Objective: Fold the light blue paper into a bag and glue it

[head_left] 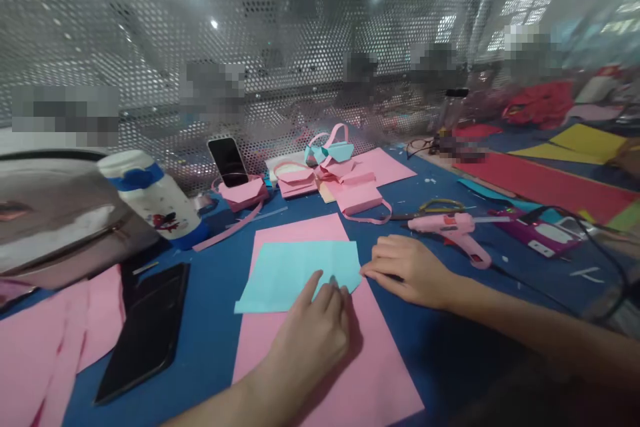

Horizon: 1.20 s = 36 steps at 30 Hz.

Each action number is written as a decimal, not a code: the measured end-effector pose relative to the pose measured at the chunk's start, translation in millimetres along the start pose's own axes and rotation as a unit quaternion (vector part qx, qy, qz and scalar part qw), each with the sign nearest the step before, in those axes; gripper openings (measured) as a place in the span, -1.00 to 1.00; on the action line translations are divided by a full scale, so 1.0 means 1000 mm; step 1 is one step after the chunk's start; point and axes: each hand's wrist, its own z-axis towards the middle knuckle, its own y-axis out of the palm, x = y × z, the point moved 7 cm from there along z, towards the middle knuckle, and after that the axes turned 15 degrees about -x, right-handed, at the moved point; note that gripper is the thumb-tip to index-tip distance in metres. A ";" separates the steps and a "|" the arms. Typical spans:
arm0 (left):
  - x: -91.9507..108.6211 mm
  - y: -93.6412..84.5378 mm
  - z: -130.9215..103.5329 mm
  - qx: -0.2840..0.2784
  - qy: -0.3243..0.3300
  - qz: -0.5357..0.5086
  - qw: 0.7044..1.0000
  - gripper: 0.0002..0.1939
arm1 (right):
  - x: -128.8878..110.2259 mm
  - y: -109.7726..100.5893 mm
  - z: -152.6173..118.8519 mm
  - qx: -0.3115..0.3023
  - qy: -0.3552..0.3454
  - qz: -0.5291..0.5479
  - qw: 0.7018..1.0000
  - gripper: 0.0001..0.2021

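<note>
The blue paper (285,273) lies mostly flat, with no bag made from it. At its 5 o'clock, the left hand (320,327) bends, grip I cannot tell; one pink bag (361,197) looks done at 1 o'clock; the right hand (413,270) pinches the paper's edge at 3 o'clock.

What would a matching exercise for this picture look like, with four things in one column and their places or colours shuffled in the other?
Things:
1. Glue gun
2. Bottle
3. Light blue sheet
4. White-edged phone

Places or colours:
A. White, with a blue base
B. Propped up by a small pink paper bag
C. On the blue table, just beyond the right hand
D. On the large pink sheet, partly under the left hand

Right pairs: 1-C, 2-A, 3-D, 4-B
</note>
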 end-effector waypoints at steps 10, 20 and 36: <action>-0.043 -0.028 -0.022 0.134 0.021 -0.152 0.979 -0.69 | -0.051 -0.009 -0.003 0.053 -0.066 -0.104 0.991 -0.78; -0.034 -0.058 -0.039 0.128 0.024 -0.015 0.991 -0.68 | -0.083 -0.015 -0.006 0.074 -0.067 -0.153 0.983 -0.77; -0.049 -0.004 -0.084 0.068 0.108 -0.197 0.972 -0.75 | 0.015 0.011 0.022 -0.068 0.176 0.236 0.953 -0.64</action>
